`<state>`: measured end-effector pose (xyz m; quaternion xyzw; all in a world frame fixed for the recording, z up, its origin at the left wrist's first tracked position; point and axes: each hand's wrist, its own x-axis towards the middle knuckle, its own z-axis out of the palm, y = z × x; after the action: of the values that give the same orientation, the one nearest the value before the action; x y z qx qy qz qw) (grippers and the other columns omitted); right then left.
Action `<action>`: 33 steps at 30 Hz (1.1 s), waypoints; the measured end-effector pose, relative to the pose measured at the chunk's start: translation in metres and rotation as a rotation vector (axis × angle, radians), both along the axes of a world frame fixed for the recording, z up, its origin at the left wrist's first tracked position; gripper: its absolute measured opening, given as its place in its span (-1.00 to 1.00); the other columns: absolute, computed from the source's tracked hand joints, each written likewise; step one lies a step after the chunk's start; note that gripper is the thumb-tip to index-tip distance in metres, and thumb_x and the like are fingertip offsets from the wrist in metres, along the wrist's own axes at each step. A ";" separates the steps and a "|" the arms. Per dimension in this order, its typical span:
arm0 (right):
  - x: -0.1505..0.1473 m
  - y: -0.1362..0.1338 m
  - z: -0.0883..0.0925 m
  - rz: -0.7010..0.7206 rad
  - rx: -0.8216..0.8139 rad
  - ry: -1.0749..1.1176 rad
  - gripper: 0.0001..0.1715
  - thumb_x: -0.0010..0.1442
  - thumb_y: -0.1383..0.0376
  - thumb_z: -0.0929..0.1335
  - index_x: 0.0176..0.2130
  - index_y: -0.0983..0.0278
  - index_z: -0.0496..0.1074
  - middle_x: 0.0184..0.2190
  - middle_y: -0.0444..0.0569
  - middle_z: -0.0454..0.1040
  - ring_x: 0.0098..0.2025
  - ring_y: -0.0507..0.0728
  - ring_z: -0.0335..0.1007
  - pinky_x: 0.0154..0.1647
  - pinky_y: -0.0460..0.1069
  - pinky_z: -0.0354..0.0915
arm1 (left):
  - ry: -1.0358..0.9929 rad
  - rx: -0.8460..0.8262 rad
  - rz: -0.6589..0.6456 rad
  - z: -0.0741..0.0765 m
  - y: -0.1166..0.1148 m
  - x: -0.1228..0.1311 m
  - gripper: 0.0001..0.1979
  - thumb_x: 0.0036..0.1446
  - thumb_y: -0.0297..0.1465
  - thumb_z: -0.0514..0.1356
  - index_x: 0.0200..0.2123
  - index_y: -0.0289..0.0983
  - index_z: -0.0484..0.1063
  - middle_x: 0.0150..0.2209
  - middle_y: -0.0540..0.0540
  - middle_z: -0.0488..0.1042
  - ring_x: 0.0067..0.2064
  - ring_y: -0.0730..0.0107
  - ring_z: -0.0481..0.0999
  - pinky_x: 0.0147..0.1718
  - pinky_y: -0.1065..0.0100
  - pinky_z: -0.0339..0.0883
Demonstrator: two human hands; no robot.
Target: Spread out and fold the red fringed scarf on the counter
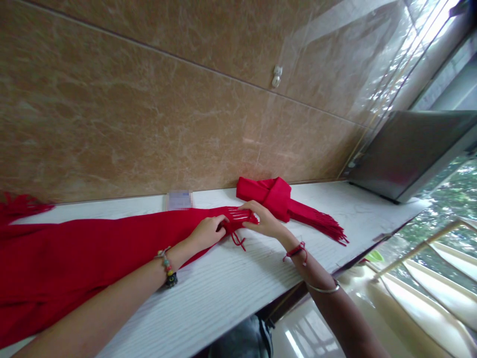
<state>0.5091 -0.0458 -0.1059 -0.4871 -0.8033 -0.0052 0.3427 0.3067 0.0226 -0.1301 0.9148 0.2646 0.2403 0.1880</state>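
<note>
A long red scarf [122, 243] stretches along the white tabletop from the left, its fringed end [238, 215] near the middle. My left hand [210, 232] has its fingers curled round the scarf's near edge, just beside the fringe. A few loose red strands [237, 241] hang below that spot. Over the tips of the fringe is my right hand [264, 220], its thumb and fingers apart and touching the strands. Behind it lies a second red scarf [266, 194], folded over itself like a knot, with its fringe [324, 221] pointing right.
A brown marbled wall [149, 124] backs the white table [208, 293]. A small pale flat packet [179, 200] rests against the wall. More red fringe [22, 206] lies at the far left. A dark grey metallic box [406, 149] stands at the right end, near a window.
</note>
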 end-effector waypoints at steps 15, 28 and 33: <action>0.039 0.003 0.004 -0.293 0.010 0.073 -0.66 -0.04 0.52 0.19 -0.35 0.29 0.47 -0.30 0.02 0.47 -0.21 0.13 0.36 -0.14 0.02 0.25 | 0.158 0.241 -0.174 0.012 -0.019 -0.006 -0.73 -0.06 -0.24 0.16 -0.28 -0.26 0.33 -0.28 -0.07 0.43 -0.28 0.31 0.39 -0.36 0.37 0.24; -0.011 -0.001 -0.003 0.087 -0.318 -0.323 -0.67 -0.14 0.53 0.26 -0.30 0.28 0.37 -0.28 -0.02 0.41 -0.25 0.11 0.30 -0.21 0.00 0.22 | 0.171 0.272 -0.170 0.012 -0.018 -0.005 -0.90 0.02 -0.39 0.06 -0.37 -0.26 0.33 -0.35 -0.05 0.41 -0.34 0.36 0.38 -0.40 0.40 0.22; 0.024 0.004 -0.004 -0.150 -0.280 -0.286 -0.65 -0.23 0.62 0.14 -0.50 0.31 0.35 -0.45 -0.01 0.42 -0.35 0.09 0.31 -0.27 -0.03 0.23 | 0.167 0.279 -0.162 0.010 -0.017 -0.005 -0.89 0.02 -0.39 0.06 -0.36 -0.26 0.33 -0.33 -0.06 0.41 -0.32 0.35 0.39 -0.34 0.37 0.24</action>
<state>0.5332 -0.0414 -0.1103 -0.5827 -0.7981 0.0119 0.1528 0.3015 0.0058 -0.1203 0.9671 0.1690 0.1821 0.0553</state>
